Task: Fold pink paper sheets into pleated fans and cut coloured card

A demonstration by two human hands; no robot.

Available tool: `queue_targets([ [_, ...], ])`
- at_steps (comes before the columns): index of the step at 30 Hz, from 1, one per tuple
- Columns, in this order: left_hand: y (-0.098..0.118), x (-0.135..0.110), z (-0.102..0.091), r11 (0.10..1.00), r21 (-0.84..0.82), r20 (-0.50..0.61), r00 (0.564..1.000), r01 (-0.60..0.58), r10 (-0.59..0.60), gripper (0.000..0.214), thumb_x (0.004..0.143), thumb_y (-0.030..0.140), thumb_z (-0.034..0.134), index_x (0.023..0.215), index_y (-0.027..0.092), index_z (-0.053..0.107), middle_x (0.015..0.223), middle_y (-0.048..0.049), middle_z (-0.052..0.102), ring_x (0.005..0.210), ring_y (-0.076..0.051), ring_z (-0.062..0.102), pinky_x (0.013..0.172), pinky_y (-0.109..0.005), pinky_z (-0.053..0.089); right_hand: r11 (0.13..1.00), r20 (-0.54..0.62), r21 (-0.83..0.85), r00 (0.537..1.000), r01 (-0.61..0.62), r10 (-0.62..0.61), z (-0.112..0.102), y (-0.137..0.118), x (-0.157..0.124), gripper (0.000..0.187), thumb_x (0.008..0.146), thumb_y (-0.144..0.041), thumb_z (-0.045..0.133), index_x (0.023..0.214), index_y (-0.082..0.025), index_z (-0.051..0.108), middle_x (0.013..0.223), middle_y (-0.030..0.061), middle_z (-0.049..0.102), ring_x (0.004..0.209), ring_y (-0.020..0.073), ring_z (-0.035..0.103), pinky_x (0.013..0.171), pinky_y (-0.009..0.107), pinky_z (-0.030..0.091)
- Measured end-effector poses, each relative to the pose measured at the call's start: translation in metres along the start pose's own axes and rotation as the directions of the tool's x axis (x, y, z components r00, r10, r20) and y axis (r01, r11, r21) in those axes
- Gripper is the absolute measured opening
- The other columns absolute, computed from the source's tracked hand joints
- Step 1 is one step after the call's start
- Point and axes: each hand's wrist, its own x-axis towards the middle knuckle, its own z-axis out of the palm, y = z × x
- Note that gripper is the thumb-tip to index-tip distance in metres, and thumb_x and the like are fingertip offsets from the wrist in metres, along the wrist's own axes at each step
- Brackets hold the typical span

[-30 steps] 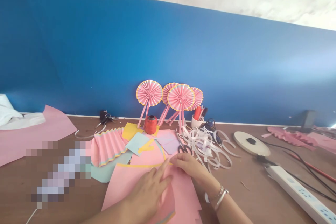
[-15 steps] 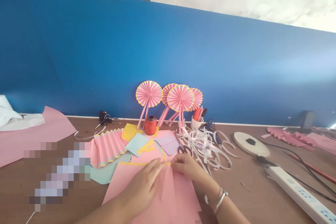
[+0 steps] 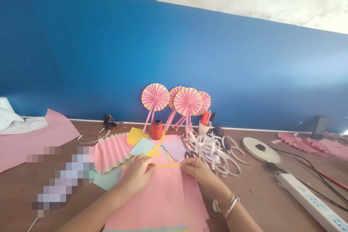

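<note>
Your right hand had its fingers together at the right end of a narrow yellow paper strip, pinching the strip against the top edge of a pink paper sheet. Your left hand lay on the sheet near the strip's left end, its fingers slightly apart. The strip ran straight between your hands along that edge, and the sheet lay flat on the wooden surface.

Just left of your left hand lay a pleated pink paper strip with yellow-edged folds, over mint green paper. Beyond your hands were a pale blue paper square, a lilac paper piece and black-handled scissors, beside a heap of white paper strips. Farther back, a red thread spool stood before four pink paper fans leaning against the blue wall.
</note>
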Motion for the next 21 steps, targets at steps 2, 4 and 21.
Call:
queue_targets([
  [2, 0.000, 0.000, -0.001, 1.000, -0.010, -0.002, 1.000, 0.010, -0.010, 0.018, 0.081, 0.022, 0.046, 0.072, 0.021, 0.062, 0.086, -0.0020, 0.068, 0.090, -0.021, 0.059, 0.085, -0.038, 0.040, 1.000, 0.017, 0.014, 1.000, -0.008, 0.007, 0.000, -0.003, -0.002, 0.020, 0.071, -0.034, 0.059, 0.065, -0.015, 0.063, 0.056, -0.0035, 0.045, 0.050, 0.0073, 0.035, 0.048, 0.021, 0.026],
  [4, -0.001, 0.000, -0.001, 1.000, -0.020, -0.008, 1.000, 0.008, -0.008, 0.018, 0.080, 0.022, 0.045, 0.071, 0.022, 0.061, 0.084, -0.0019, 0.068, 0.089, -0.021, 0.059, 0.084, -0.037, 0.039, 1.000, 0.032, 0.030, 0.999, -0.008, 0.007, 0.000, -0.006, -0.004, 0.020, 0.072, -0.033, 0.058, 0.069, -0.015, 0.065, 0.059, -0.0026, 0.049, 0.052, 0.0075, 0.038, 0.049, 0.021, 0.027],
  [21, -0.002, 0.000, 0.005, 0.997, -0.075, -0.043, 0.999, -0.024, 0.021, 0.017, 0.081, 0.022, 0.047, 0.068, 0.022, 0.058, 0.080, -0.0009, 0.066, 0.085, -0.021, 0.058, 0.082, -0.037, 0.036, 0.998, -0.198, 0.065, 0.980, -0.005, 0.018, 0.005, 0.007, 0.010, 0.017, 0.065, -0.031, 0.059, 0.058, -0.016, 0.054, 0.049, -0.0052, 0.042, 0.045, 0.0066, 0.032, 0.044, 0.021, 0.021],
])
